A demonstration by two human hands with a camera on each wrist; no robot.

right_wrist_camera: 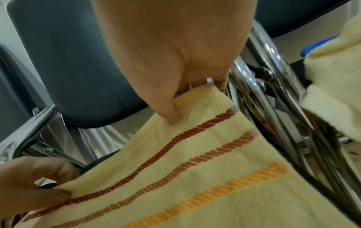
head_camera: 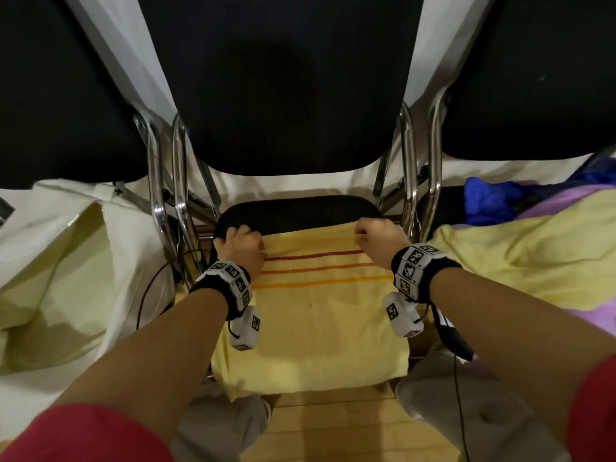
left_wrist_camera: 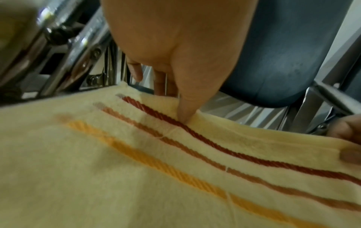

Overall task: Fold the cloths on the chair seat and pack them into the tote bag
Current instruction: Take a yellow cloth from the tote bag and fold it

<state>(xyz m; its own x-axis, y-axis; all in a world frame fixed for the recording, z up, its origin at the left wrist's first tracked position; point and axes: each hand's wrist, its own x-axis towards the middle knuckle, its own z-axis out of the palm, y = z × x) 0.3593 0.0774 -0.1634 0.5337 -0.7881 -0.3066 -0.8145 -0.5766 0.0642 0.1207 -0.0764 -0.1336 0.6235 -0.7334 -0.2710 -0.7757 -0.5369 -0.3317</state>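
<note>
Item: yellow cloth [head_camera: 320, 315] with three stripes (red, brown-orange, amber) woven across it near its far hem. Location: spread flat over the chair seat [head_camera: 300, 208], near hem hanging over the seat's front edge toward the person, far hem lying just short of the seat's back edge, where a band of dark seat shows. Orientation: long axis appears to run from the person toward the chair back; stripes run crosswise, left to right. Holders: left hand [head_camera: 240, 246] at the far-left corner, right hand [head_camera: 380, 240] at the far-right corner, both at the same far hem and level with one another, neither nearer than the other. Grip: each hand closed on the hem, thumb [left_wrist_camera: 185, 111] pressed on top of the cloth beside the red stripe and fingers curled beneath; the right thumb [right_wrist_camera: 170, 114] sits likewise just inside its corner. Governing relation: the held hem lies farthest from the person, the free hem nearest, so a fold would likely bring the far hem back toward the body over the stripes. Adjacent: tote bag [head_camera: 126, 241], open, to the left beyond the chrome frame; further cloths [head_camera: 520, 258] heaped to the right.
</note>
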